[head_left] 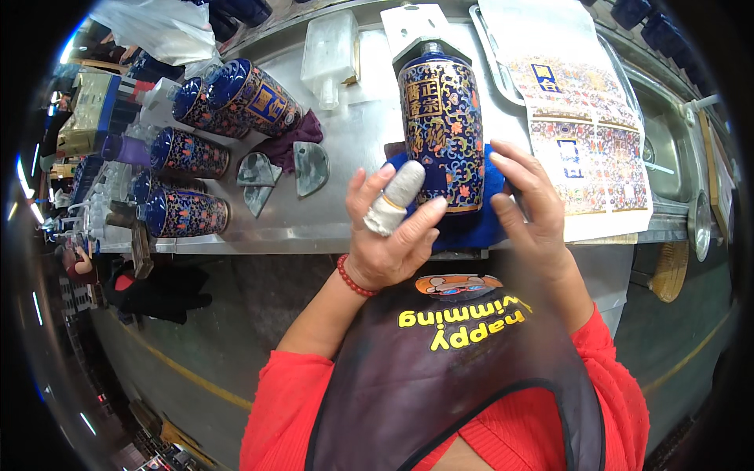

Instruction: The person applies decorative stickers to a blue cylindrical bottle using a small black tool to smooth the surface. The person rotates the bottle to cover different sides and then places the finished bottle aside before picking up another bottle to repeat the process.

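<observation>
- A dark-blue bottle with a dense, colourful floral pattern and gold-coloured panels [448, 125] is placed at the middle of the metal table [267, 224], with its neck pointed away from the person.
- A soft blue cloth-like pad [493, 200] is seen around its near end.
- The left hand [385, 251] is held half curled beside the bottle's near left edge, thumb and fingers apart; whether the bottle is touched cannot be told.
- One of its fingers is covered by a grey-and-white fabric sheath [404, 185], and a red beaded bracelet [349, 276] is worn at that wrist.
- The right hand [542, 212] is held loosely wide, nothing grasped, just right of the bottle, above the pad's edge.
- Further right, white sheets printed with floral patterns [585, 169] are laid out.
- At the left, similar patterned bottles [187, 212] are grouped near a crumpled purple cloth [289, 149].
</observation>
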The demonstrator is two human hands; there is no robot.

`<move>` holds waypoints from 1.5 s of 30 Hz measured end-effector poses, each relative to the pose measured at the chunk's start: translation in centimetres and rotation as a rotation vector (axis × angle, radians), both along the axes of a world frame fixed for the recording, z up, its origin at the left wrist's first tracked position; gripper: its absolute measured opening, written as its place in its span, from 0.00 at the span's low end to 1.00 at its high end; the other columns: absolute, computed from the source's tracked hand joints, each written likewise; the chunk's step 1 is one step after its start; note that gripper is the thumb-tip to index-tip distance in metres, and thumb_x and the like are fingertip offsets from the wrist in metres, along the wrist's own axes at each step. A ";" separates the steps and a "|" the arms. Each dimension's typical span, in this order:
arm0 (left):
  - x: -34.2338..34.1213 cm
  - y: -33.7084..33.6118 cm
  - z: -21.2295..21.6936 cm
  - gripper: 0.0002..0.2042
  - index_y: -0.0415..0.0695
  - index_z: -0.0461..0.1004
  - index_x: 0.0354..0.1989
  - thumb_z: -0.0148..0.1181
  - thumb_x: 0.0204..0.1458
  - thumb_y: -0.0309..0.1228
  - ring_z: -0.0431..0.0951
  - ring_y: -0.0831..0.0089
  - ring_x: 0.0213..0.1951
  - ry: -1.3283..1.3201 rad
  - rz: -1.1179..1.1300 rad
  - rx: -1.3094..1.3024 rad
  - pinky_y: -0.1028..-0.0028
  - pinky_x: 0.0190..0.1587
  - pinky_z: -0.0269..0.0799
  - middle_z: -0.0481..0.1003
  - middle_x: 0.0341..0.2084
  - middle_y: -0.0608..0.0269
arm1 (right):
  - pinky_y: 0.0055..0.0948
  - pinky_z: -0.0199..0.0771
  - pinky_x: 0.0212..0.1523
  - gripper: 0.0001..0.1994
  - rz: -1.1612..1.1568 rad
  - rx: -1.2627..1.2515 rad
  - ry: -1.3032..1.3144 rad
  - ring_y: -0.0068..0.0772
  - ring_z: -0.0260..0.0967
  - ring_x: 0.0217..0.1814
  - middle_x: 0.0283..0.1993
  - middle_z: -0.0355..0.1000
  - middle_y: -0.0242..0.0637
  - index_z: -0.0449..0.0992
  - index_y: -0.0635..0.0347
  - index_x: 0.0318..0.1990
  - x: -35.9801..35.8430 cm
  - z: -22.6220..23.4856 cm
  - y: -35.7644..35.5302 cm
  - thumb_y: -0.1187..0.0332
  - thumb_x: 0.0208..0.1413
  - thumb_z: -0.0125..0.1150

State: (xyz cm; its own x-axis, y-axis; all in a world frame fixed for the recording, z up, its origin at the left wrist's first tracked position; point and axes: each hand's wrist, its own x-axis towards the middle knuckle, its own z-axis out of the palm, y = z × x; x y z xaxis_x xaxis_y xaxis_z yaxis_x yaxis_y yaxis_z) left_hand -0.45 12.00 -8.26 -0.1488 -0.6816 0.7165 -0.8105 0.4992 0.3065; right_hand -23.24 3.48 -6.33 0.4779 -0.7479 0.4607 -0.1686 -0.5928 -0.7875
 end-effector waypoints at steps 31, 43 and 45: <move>-0.2 -0.1 -1.5 0.21 0.51 0.78 0.58 0.64 0.54 0.35 0.65 0.52 0.65 -0.013 0.014 0.025 0.45 0.72 0.46 0.74 0.58 0.53 | 0.43 0.52 0.75 0.47 -0.015 0.113 0.199 0.52 0.51 0.77 0.74 0.52 0.55 0.54 0.63 0.75 2.2 1.3 -0.2 0.59 0.49 0.73; -1.1 -2.2 0.4 0.38 0.45 0.65 0.70 0.67 0.53 0.50 0.66 0.48 0.65 -0.098 0.131 0.120 0.38 0.72 0.36 0.70 0.63 0.53 | 0.33 0.66 0.66 0.34 0.005 0.361 -0.029 0.35 0.62 0.71 0.70 0.62 0.48 0.61 0.66 0.72 -0.1 -0.1 -0.4 0.70 0.59 0.66; -0.8 -2.4 0.1 0.41 0.43 0.64 0.70 0.65 0.52 0.55 0.67 0.48 0.65 -0.045 0.105 0.119 0.37 0.72 0.34 0.71 0.62 0.51 | 0.27 0.72 0.60 0.28 -0.044 0.450 -0.119 0.30 0.69 0.64 0.65 0.69 0.47 0.63 0.67 0.70 -0.6 -0.2 -0.1 0.74 0.63 0.62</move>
State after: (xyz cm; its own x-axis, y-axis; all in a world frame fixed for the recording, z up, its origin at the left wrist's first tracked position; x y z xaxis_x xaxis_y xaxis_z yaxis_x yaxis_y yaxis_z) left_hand -1.23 9.59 -8.13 -0.1023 -0.7747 0.6240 -0.8707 0.3731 0.3205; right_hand -23.81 3.40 -6.58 0.4047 -0.9043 0.1358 -0.0784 -0.1823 -0.9801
